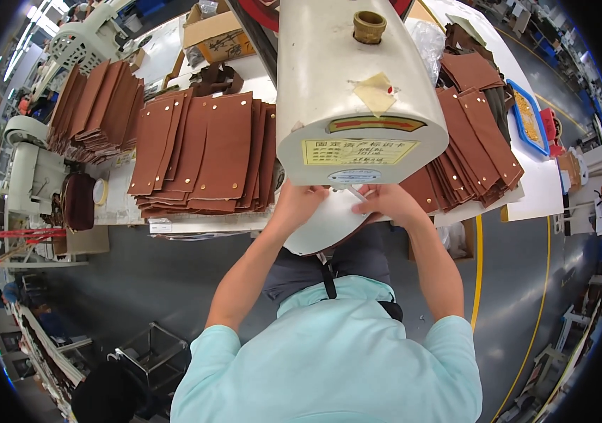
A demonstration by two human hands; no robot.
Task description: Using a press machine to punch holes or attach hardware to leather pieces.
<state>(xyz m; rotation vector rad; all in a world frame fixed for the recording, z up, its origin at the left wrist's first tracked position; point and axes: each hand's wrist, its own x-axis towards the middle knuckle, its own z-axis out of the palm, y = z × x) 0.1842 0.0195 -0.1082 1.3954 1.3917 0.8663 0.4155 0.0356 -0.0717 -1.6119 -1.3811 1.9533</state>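
Observation:
A large cream-coloured machine head (357, 77) fills the upper middle, with a brass cup on top and labels on its front. Right below its front edge lies a panel (321, 224), pale side up, with a thin brown edge along its near right side. My left hand (299, 203) holds the panel's left side, its fingertips partly hidden under the machine. At the right side, my right hand (391, 203) has its thumb and fingers closed at the panel. The working point between my hands is mostly covered by the machine head.
Brown panels with metal snap buttons (216, 144) lie overlapped left of the machine, and more stacks (96, 106) stand farther left. Similar brown panels (467, 151) fan out on the right. Beyond them sits a blue tray (526, 116) of small brass-coloured parts. A cardboard box (220, 35) stands behind.

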